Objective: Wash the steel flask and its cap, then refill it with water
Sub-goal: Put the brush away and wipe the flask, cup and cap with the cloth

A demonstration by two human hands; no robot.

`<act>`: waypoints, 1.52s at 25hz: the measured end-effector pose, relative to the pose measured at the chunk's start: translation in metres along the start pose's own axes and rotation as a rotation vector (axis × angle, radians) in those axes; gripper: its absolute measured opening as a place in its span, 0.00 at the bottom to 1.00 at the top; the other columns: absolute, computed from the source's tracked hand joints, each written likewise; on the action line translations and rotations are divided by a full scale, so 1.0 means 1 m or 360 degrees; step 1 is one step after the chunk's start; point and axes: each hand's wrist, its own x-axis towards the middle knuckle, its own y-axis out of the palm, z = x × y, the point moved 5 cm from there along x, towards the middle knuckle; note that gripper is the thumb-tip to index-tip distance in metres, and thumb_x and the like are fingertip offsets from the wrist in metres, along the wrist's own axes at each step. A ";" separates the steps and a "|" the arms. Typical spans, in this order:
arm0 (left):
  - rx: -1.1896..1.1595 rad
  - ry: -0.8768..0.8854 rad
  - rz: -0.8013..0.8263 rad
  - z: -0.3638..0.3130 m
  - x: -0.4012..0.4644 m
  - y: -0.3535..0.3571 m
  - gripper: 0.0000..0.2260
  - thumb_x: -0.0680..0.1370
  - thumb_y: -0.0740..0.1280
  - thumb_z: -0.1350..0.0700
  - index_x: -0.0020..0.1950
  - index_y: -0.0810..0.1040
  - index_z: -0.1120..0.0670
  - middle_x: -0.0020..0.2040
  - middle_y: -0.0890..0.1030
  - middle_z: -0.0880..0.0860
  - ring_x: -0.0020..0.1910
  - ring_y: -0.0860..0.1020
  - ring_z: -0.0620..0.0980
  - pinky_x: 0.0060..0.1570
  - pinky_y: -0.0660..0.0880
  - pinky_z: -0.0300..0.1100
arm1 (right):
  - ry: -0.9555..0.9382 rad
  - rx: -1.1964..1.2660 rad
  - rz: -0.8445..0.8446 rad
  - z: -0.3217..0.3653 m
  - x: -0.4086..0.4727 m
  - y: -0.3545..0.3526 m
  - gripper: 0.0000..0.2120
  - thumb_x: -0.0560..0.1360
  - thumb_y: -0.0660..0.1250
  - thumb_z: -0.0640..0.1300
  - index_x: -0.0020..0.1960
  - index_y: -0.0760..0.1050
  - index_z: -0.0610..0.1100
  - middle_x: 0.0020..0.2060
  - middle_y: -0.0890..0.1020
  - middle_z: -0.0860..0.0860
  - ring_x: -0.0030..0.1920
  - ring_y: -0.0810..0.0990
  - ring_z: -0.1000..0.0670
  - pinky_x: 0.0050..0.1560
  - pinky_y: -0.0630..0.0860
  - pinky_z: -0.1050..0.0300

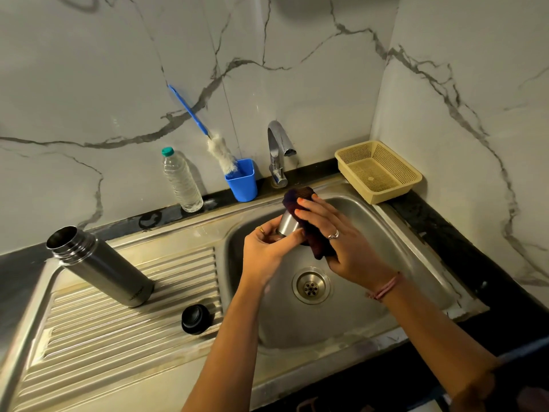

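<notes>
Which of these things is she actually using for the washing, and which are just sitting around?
In use: steel cap in left hand, dark cloth in right hand, open flask, black stopper, sink, tap.

Idle: basket, plastic bottle, bottle brush, blue cup.

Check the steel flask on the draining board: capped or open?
Open. The steel flask stands on the draining board with its threaded mouth bare; a black stopper lies apart beside it.
</notes>
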 end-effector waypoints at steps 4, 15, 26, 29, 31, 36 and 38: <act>-0.0176 -0.0046 0.0077 -0.005 -0.004 0.007 0.16 0.65 0.76 0.58 0.52 0.83 0.54 0.45 0.86 0.52 0.45 0.84 0.48 0.46 0.79 0.37 | 0.0295 0.0566 -0.0147 -0.016 -0.001 0.004 0.35 0.69 0.61 0.24 0.74 0.58 0.39 0.73 0.64 0.48 0.74 0.62 0.51 0.73 0.62 0.49; -0.0003 -0.0024 -0.0034 0.005 0.003 -0.008 0.13 0.66 0.77 0.57 0.50 0.84 0.51 0.40 0.82 0.55 0.38 0.78 0.51 0.46 0.77 0.43 | 0.0016 -0.0010 0.0106 0.001 0.009 0.011 0.39 0.69 0.66 0.29 0.75 0.56 0.46 0.75 0.59 0.52 0.77 0.52 0.49 0.74 0.57 0.50; -0.0838 -0.0380 -0.0076 0.022 -0.001 0.014 0.12 0.70 0.72 0.56 0.51 0.83 0.60 0.46 0.83 0.57 0.45 0.80 0.50 0.49 0.79 0.41 | 0.0292 0.0038 -0.0177 0.018 0.010 0.019 0.39 0.70 0.63 0.28 0.76 0.52 0.44 0.76 0.55 0.49 0.77 0.49 0.45 0.74 0.57 0.45; -0.0954 -0.0446 -0.0056 0.029 -0.005 0.016 0.12 0.71 0.72 0.54 0.50 0.84 0.59 0.50 0.81 0.60 0.48 0.79 0.52 0.54 0.77 0.45 | 0.0210 -0.0038 -0.0176 0.021 0.002 0.027 0.37 0.72 0.62 0.32 0.77 0.50 0.44 0.77 0.52 0.48 0.77 0.46 0.45 0.75 0.54 0.46; -0.1013 -0.0477 -0.0028 0.028 -0.007 0.014 0.10 0.71 0.73 0.56 0.49 0.85 0.60 0.51 0.82 0.62 0.46 0.81 0.52 0.50 0.80 0.42 | 0.0408 0.0375 -0.0188 0.009 -0.002 0.024 0.36 0.73 0.61 0.31 0.77 0.50 0.41 0.77 0.54 0.46 0.77 0.50 0.48 0.75 0.56 0.48; -0.0942 -0.0504 -0.0079 0.024 -0.004 0.010 0.12 0.70 0.74 0.55 0.50 0.83 0.60 0.46 0.83 0.59 0.42 0.81 0.51 0.45 0.81 0.40 | 0.0434 0.0291 -0.0182 0.013 0.000 0.025 0.38 0.72 0.62 0.28 0.77 0.49 0.40 0.77 0.52 0.46 0.77 0.50 0.48 0.75 0.57 0.49; -0.0913 -0.0529 -0.0087 0.023 -0.006 0.011 0.11 0.70 0.74 0.54 0.48 0.84 0.59 0.45 0.83 0.59 0.43 0.80 0.52 0.47 0.80 0.41 | 0.0370 0.0233 -0.0160 0.012 -0.001 0.028 0.39 0.72 0.63 0.27 0.77 0.50 0.40 0.77 0.50 0.47 0.77 0.48 0.48 0.75 0.56 0.49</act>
